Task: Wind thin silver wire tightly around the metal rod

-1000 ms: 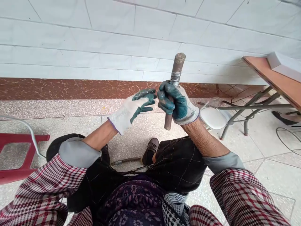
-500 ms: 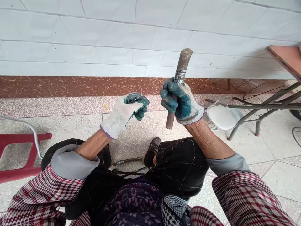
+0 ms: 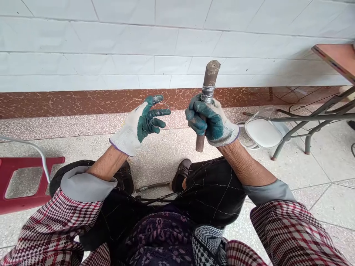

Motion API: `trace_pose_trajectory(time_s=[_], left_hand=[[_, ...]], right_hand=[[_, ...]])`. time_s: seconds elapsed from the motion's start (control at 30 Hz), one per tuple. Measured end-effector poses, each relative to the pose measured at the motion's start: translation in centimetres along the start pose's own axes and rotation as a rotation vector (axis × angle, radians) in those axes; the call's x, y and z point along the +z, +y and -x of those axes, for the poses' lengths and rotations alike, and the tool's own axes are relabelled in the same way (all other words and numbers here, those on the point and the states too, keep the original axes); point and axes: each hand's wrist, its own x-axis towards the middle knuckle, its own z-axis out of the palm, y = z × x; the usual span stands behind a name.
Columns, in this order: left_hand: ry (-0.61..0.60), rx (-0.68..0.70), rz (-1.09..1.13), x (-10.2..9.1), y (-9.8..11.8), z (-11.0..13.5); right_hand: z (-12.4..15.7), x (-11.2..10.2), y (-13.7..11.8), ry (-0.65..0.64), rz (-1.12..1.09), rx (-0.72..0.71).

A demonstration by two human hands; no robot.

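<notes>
Right grip [image 3: 213, 122] — wire-wound stick [image 3: 211, 77] inside

Wooden stick [image 3: 211, 77] hidden midway by the right fingers [image 3: 203, 108]; tabletop [image 3: 340, 59] cut off at right edge

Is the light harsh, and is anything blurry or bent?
Head view throughout: light looks soft, with a faint shadow on the wall near the table; sleeves look stretched toward the lower corners, perhaps a wide lens; the wire coil on the stick looks crisp, but the thin strand by the left hand is hard to trace.
</notes>
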Motion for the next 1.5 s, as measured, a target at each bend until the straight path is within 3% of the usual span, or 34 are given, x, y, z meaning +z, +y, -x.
trace_pose_trajectory(time_s=[0.33, 0.47, 0.63, 0.8, 0.9, 1.1, 1.23, 1.37, 1.43, 1.5], left_hand=[[0.029, 0.16, -0.046, 1.0, -0.5, 1.2], [-0.006, 0.063, 0.006, 1.0, 0.0, 1.0], [0.03, 0.189, -0.121, 1.1, -0.4, 1.7], [0.084, 0.211, -0.21, 1.5, -0.6, 2.2], [0.122, 0.23, -0.212, 1.1, -0.2, 2.1], [0.136, 0.284, 0.029, -1.1, 0.6, 1.7], [0.314, 0.224, -0.061, -1.4, 0.3, 1.5], [0.551, 0.41, -0.229, -0.4, 0.2, 2.0], [0.5, 0.439, -0.283, 0.2, 0.2, 2.5], [0.365, 0.344, -0.301, 0.7, 0.1, 2.8]], right_hand=[[0.3, 0.4, -0.6, -0.008, 0.053, -0.016], [0.6, 0.7, -0.9, -0.042, 0.145, 0.009], [0.7, 1.0, -1.1, -0.038, 0.19, 0.013], [0.6, 0.7, -1.0, -0.008, 0.125, -0.027], [0.6, 0.2, -1.1, 0.021, 0.091, -0.049], [0.7, -1.5, -1.5, 0.033, 0.066, -0.045], [0.8, -1.3, -1.4, 0.065, 0.107, -0.034], [0.8, -0.5, -1.2, 0.053, 0.15, -0.051], [0.8, -0.3, -1.2, 0.024, 0.15, -0.047], [0.8, -0.2, -1.1, 0.012, 0.153, -0.039]])
